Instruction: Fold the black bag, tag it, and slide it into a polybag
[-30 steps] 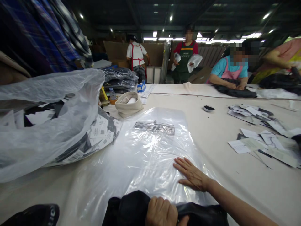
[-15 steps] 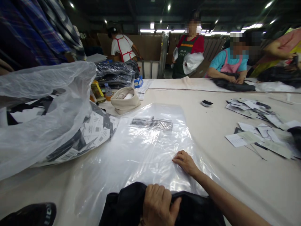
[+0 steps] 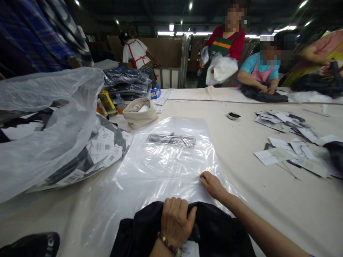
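Note:
My left hand (image 3: 175,217), with a beaded bracelet at the wrist, is closed over the top edge of a black garment (image 3: 217,228) at the bottom of the view. A white label (image 3: 190,248) shows beside that wrist. Beyond the garment, a clear plastic bag (image 3: 160,171) with a printed black box lies flat on the table. My right hand (image 3: 213,185) is at the bag's right side, its fingers pinched together on the film. The garment's lower part is out of view.
Left is a large translucent sack (image 3: 53,150) of paper tags. A beige cloth pouch (image 3: 140,113) and a bottle (image 3: 107,103) stand behind it. Loose tags (image 3: 292,153) lie at right. A black item (image 3: 29,245) is at lower left. Several co-workers (image 3: 257,73) are across the table (image 3: 235,142).
My left hand has moved slightly forward with the garment, baring the bracelet and label. My right hand's fingers have closed on the film. A co-worker carrying white plastic has come nearer.

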Tool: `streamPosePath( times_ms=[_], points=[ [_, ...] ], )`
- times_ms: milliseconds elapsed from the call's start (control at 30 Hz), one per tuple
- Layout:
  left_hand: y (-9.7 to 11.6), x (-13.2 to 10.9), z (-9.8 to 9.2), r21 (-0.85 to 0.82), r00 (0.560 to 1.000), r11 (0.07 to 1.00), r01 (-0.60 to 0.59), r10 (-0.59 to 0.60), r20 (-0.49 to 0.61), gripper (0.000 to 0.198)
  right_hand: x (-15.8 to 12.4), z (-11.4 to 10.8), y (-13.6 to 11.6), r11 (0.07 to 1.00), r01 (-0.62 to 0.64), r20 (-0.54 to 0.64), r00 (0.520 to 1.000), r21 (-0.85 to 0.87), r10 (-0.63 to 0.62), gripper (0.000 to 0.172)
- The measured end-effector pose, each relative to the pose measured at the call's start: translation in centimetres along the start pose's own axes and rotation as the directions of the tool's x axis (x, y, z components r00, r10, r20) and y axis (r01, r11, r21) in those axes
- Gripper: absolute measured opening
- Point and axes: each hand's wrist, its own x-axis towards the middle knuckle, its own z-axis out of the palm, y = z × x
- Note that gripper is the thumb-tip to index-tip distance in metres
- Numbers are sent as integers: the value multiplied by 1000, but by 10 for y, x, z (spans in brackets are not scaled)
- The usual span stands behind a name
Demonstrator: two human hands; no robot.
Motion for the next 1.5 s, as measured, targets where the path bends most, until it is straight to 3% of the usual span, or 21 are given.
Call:
streamPosePath(
  times_ms=[167, 333, 600, 900, 1033, 1067, 1167, 1300, 1500],
  points=[
    [-4, 1, 11, 53, 995, 997, 53, -57, 78, 15, -5, 3, -3, 999, 13, -2, 1000, -38, -13, 17],
    [-8, 4, 22, 110, 987, 990, 91, -104, 123, 50, -11, -7, -6, 998, 59, 39, 998, -16, -59, 17],
    [-9, 3, 22, 82, 968, 992, 98, -114, 224, 56, -17, -18, -6, 995, 65, 53, 996, 71, -69, 14],
    [-9, 1, 25, 76, 985, 992, 97, -107, 137, 68, -19, -28, -12, 992, 72, 77, 994, 103, -80, 27],
    [-9, 0, 25, 93, 981, 990, 102, -116, 157, 73, -27, -26, -21, 968, 246, 53, 968, -54, -244, 47],
    [-9, 0, 25, 96, 980, 990, 103, -117, 161, 73, -27, -24, -23, 948, 301, 24, 954, -101, -300, 46],
    [-8, -1, 26, 95, 979, 990, 106, -121, 162, 72, -26, -17, -26, 912, 357, -35, 928, -205, -371, 22],
    [-9, -2, 27, 79, 984, 992, 100, -110, 139, 66, -19, -10, -25, 944, 256, -94, 956, -209, -279, 21],
    [-15, -4, 27, -76, 992, 991, 110, -115, -60, 56, -19, -8, -26, 979, 175, -185, 964, -102, -192, 14]
  ],
)
